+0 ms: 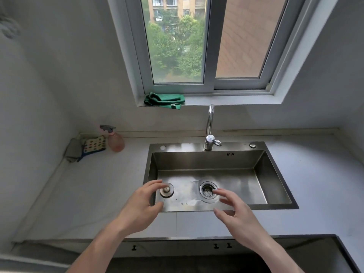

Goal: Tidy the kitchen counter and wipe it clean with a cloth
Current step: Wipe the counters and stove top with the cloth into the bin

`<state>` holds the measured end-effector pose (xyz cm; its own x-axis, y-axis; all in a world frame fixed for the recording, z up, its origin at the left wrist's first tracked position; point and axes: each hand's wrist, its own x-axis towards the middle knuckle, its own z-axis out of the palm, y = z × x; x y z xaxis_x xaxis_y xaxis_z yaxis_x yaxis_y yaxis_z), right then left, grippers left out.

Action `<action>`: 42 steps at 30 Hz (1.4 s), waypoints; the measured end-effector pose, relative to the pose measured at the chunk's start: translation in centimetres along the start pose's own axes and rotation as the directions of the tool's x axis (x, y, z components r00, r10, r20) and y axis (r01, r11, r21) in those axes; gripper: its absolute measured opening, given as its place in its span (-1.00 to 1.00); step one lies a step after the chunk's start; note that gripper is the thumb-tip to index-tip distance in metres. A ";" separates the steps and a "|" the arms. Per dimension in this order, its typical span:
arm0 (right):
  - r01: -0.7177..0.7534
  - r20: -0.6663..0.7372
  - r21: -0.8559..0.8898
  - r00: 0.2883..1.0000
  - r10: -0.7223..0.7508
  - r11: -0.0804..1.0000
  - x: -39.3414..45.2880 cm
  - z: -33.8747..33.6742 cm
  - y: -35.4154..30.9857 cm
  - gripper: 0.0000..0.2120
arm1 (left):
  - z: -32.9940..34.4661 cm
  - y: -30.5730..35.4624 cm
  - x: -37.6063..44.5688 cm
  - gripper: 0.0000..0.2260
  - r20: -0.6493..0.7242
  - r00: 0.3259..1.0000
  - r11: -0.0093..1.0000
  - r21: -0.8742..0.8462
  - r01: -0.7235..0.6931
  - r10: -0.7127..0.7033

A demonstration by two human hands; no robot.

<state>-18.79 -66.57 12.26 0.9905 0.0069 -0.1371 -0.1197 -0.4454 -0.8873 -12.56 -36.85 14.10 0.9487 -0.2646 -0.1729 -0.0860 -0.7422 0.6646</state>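
Left hand: my left hand is held over the front left corner of the sink, fingers spread and loosely bent, gripping nothing; the fingertips lie just beside the drain plug.
Right hand: my right hand hovers over the sink's front rim, fingers spread and relaxed, likewise empty; the fingertips reach toward the strainer.
Drain plug: a round metal stopper lying on the sink floor near its left wall, apart from the strainer.
Strainer: a perforated basket seated in the drain hole, near the middle of the sink floor.
Cloth: a green cloth, folded, on the left end of the window sill, above and behind the sink, well apart from both hands.
Tap: a chrome faucet standing at the middle of the sink's back rim.
Worktop: a pale worktop surrounds the sink.
Back left corner of worktop: a pink spray bottle stands upright, just beside a patterned sponge cloth and a grey rag against the wall.
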 end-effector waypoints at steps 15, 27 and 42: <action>-0.037 -0.223 0.026 0.974 0.042 0.999 6.3 -2.3 -2.1 -0.57 | -9.7 -1.8 21.6 -0.51 0.052 0.995 0.947 0.303 -0.102 0.091; -0.117 -0.362 0.085 0.922 0.140 0.989 8.4 1.8 -5.8 -0.57 | -14.6 -3.1 43.5 -0.19 -0.005 1.000 0.772 0.636 -0.011 0.019; -0.295 -0.458 0.137 0.828 0.324 0.946 3.5 6.1 -5.6 -0.60 | -12.9 -3.0 49.1 -0.74 -0.224 0.972 0.687 0.717 0.118 0.066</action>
<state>-15.02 -58.55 14.07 0.8118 -0.5488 -0.1994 -0.4144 -0.3008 -0.8590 38.23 -39.67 13.00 0.9849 -0.1685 0.0391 -0.1648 -0.9827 -0.0849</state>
